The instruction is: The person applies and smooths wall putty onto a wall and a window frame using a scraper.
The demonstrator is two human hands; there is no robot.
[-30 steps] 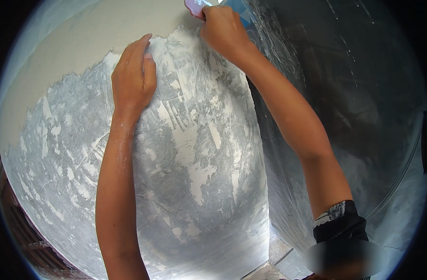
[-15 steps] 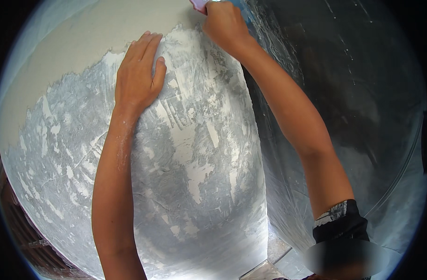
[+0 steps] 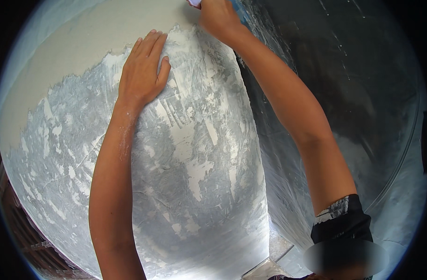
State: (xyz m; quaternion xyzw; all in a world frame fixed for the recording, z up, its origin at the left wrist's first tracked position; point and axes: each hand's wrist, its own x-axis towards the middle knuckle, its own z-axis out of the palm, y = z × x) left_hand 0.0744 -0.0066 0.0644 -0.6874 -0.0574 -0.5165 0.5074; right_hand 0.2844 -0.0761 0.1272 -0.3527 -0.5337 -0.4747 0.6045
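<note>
1. The right hand (image 3: 219, 21) sits a little higher and further left than a moment ago, partly beyond the upper rim; its grip is clenched around a pale purple piece (image 3: 194, 3).
2. Only a corner of that piece shows now, at the top edge over the smooth beige area (image 3: 96, 39) – too little to tell its full shape or whether it touches the surface.
3. The left hand (image 3: 142, 77) has turned from edge-on to flat, fingers extended, thumb apart; its grip is released, holding nothing. It lies over the patchy grey-and-white surface (image 3: 185, 140), fingertips near the ragged beige border.
4. That border looks unchanged – the work seems to be going on beyond it, at the top, with the left hand probably steadying.
5. The dark surface (image 3: 344, 93) stands to the right, partly behind the right forearm.
</note>
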